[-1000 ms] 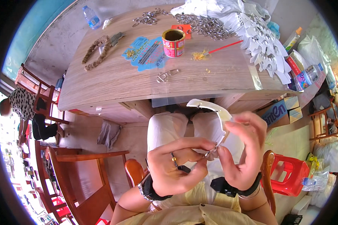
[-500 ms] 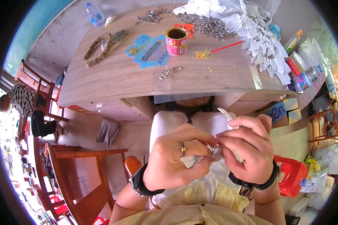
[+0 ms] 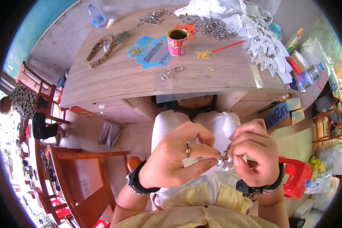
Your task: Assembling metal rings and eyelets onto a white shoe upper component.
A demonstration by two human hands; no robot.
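Observation:
In front of my lap a silvery metal ring (image 3: 226, 154) shows between my two hands, with a small white strip (image 3: 225, 165) running through or against it. My left hand (image 3: 174, 155) pinches the white strip between thumb and forefinger, at the ring's left side. On the other side, the thumb and fingers of my right hand (image 3: 256, 152) close on the ring and strip; its other fingers are curled. How the strip passes the ring is too small to tell. On the table lie two loose metal rings or clasps (image 3: 171, 73).
The wooden table (image 3: 117, 81) carries a pink-red tin (image 3: 178, 42), a blue cut sheet (image 3: 150, 51), a red-handled brush (image 3: 226, 47), piled metal rings (image 3: 212, 27) and white pieces with rings (image 3: 268, 53). A wooden chair (image 3: 87, 178) stands left, a red stool (image 3: 294, 176) right. Another person (image 3: 24, 100) sits far left.
My hands have drawn slightly apart and the ring now shows more fully, farther right. The thin white end that stuck up above my right hand no longer shows.

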